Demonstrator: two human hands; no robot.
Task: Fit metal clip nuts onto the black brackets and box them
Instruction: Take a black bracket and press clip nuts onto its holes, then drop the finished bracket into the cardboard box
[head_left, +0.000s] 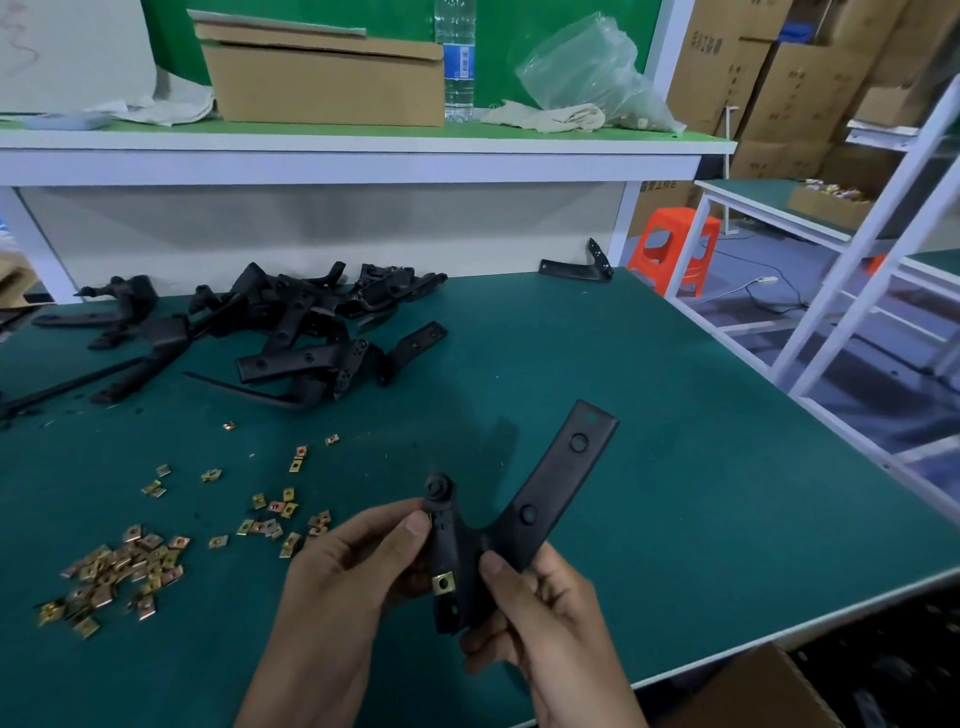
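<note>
I hold a black Y-shaped bracket (540, 509) above the green table (675, 441). My right hand (540, 618) grips its lower stem from the right, thumb on top. My left hand (353, 571) pinches the bracket's left edge, thumb tip at a second clip nut that barely shows there. One brass clip nut (443, 582) sits fitted on the stem. Loose clip nuts (124, 566) lie scattered at the left. A pile of black brackets (291, 327) lies further back.
A lone bracket (574, 268) lies at the table's back right. An open cardboard box (769, 691) with black parts stands below the front right edge. The shelf above carries a cardboard box (322, 78), a water bottle (457, 57) and a plastic bag (587, 73).
</note>
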